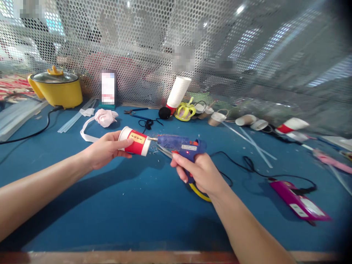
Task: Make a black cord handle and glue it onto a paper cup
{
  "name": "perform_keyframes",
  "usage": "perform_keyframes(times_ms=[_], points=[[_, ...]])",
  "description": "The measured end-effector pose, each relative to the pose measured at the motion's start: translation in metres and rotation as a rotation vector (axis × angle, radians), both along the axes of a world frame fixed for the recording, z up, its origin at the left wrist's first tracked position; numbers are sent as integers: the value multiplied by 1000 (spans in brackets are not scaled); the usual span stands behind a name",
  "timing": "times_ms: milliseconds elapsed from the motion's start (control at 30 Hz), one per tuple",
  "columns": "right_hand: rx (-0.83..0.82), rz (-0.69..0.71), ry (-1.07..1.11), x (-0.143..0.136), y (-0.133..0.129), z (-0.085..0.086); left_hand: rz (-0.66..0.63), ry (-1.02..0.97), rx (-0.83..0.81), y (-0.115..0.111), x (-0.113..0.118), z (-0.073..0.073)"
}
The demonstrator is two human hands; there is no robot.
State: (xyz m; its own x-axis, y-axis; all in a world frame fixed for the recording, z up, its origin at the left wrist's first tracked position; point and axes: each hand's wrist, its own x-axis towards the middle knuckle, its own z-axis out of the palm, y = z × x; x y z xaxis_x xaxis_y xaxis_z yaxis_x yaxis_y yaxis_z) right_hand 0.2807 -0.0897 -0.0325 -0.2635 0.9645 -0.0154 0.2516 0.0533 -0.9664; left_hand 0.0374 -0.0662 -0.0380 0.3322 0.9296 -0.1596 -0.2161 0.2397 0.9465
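Note:
Tilted on its side, a red and white paper cup point(139, 144) with a gold label is gripped by my left hand point(107, 148). My right hand point(199, 170) is wrapped round the handle of a blue hot glue gun point(178, 142), whose small red light glows. The gun's metal nozzle points left and is at the cup's base end; whether it touches the cup I cannot tell. Below the gun lie scissors point(165, 150) with a yellow handle point(200, 192), partly hidden by my right hand. A pale pink fabric rose point(105, 117) on a white ribbon lies behind the cup.
A yellow electric pot point(63, 91), a phone point(108, 88) and a stack of paper cups point(178, 91) stand along the perforated metal screen. Pliers point(137, 110) and small cup baskets point(217, 118) lie nearby. A black cord runs to a purple power strip point(299, 201) at right.

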Motion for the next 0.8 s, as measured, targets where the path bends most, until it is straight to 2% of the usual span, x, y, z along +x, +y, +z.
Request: perform_keyframes(times_ms=[267, 567, 800], points=[[-28, -21, 109, 0, 1, -4, 28, 3, 73, 1, 1, 0], [-27, 72, 24, 2, -2, -2, 70, -49, 101, 1, 2, -3], [-40, 41, 104, 0, 0, -1, 109, -65, 150, 0, 4, -5]])
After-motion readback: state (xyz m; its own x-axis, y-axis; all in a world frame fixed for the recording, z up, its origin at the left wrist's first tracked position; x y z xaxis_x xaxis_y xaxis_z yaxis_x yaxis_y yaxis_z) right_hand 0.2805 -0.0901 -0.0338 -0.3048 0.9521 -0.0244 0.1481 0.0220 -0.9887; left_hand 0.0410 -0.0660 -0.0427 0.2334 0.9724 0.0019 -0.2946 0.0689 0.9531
